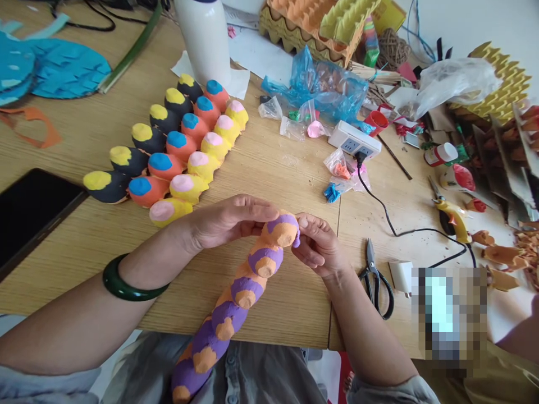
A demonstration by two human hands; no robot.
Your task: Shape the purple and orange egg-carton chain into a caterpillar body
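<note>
1. Foreground: your grey shirt [261,376] lies along the lower edge. The egg-carton chain [236,286], knobbed and painted purple and orange, slants up from above the shirt, over the table's edge, to a point between your hands.
2. Left hand [227,221]: open, palm down, fingers pressed together and nearly straight. The fingertips [269,206] touch the top of the chain's upper end. A green bangle [126,280] circles the wrist.
3. Right hand [318,244]: partly closed, fingers curled. Thumb and forefinger pinch the chain's purple tip [297,238].
4. Table [286,303]: pale wood, bearing all items below.
5. Beyond your hands: three rows of painted egg-carton cups: black and yellow [147,137], orange and blue [177,146], yellow and pink [197,163].
6. To the right: scissors [374,280] lie nearest your right hand, with a glue gun [452,219] farther off. A cord [391,221] runs from a power strip [353,140]. A pixelated patch [448,314] hides whatever lies beneath it.
7. To the left: a dark tablet [29,213] lies at the table's side, and blue cut paper [63,67] lies beyond it.
</note>
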